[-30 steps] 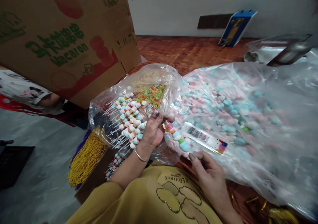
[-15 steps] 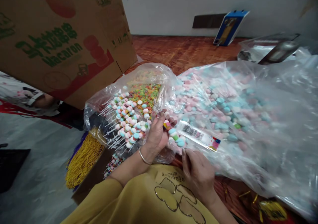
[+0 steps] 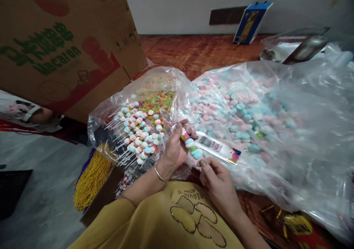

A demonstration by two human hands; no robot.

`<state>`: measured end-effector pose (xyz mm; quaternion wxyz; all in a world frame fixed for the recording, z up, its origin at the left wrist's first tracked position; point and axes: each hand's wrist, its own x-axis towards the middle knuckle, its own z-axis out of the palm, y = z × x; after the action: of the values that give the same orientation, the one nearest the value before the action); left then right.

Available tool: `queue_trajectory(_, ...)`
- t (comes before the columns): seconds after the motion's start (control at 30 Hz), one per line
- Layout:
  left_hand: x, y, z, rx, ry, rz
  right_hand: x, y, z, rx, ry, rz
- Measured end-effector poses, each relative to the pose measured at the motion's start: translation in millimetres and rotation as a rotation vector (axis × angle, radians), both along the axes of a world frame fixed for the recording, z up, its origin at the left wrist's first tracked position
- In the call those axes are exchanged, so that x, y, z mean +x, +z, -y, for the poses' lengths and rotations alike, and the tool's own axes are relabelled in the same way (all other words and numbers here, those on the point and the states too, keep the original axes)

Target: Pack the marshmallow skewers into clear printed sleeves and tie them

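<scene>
A skewer of candies (image 3: 193, 148), in pink, blue, white and green, is in a clear wrapper held by my left hand (image 3: 177, 144). Its lower end points toward my right hand (image 3: 214, 173), whose thumb and forefinger are pinched at the stick end. Behind the skewer lies a flat printed wrapper (image 3: 217, 147) on the large bag of pastel marshmallows (image 3: 243, 112). Left of my left hand, several finished candy skewers (image 3: 141, 134) rest on a clear bag of coloured ring candies (image 3: 157, 101), their white sticks pointing left.
A big cardboard box (image 3: 69, 42) stands at the upper left, with a person's arm (image 3: 42, 115) below it. A blue device (image 3: 252, 22) and a metal bottle (image 3: 308, 48) sit at the table's back. Yellow bead strands (image 3: 92, 184) hang at the lower left.
The view has shifted slightly, so the scene sits a little left and higher. My right hand's fingers have moved to the lower end of the skewer, with its thumb now showing.
</scene>
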<state>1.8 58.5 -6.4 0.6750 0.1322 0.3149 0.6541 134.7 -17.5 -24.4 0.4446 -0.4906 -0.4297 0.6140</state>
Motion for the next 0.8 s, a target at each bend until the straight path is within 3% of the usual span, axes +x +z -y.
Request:
queue_trajectory(0.13,6,-2.1,-1,-0.054,0.036,-0.051,6,-11.2,0,0.673,-0.133,0.741)
queue_trajectory(0.23,11,-3.3,0,-0.072,0.041,-0.059,6,-16.9,-1,0.827,-0.141,0.906)
queue_trajectory(0.33,13,-4.3,1,-0.062,0.008,-0.019,4,-15.6,-2,0.611,-0.107,0.677)
queue_trajectory(0.47,11,-1.9,3,-0.029,-0.096,0.063,1,-6.8,-4,-0.039,-0.027,-0.053)
queue_trajectory(0.53,12,-0.5,6,-0.012,-0.116,0.050,-3,-4.3,-7,-0.265,0.018,-0.335)
queue_trajectory(0.63,19,-2.3,15,0.000,-0.175,0.016,-10,-7.6,-10,-0.298,-0.003,-0.443)
queue_trajectory(0.73,25,-8.2,22,-0.013,-0.239,0.005,-13,-14.2,-13,-0.150,-0.124,-0.341)
queue_trajectory(0.8,24,-10.5,21,0.004,-0.214,-0.013,-11,-14.7,-13,-0.064,-0.154,-0.200)
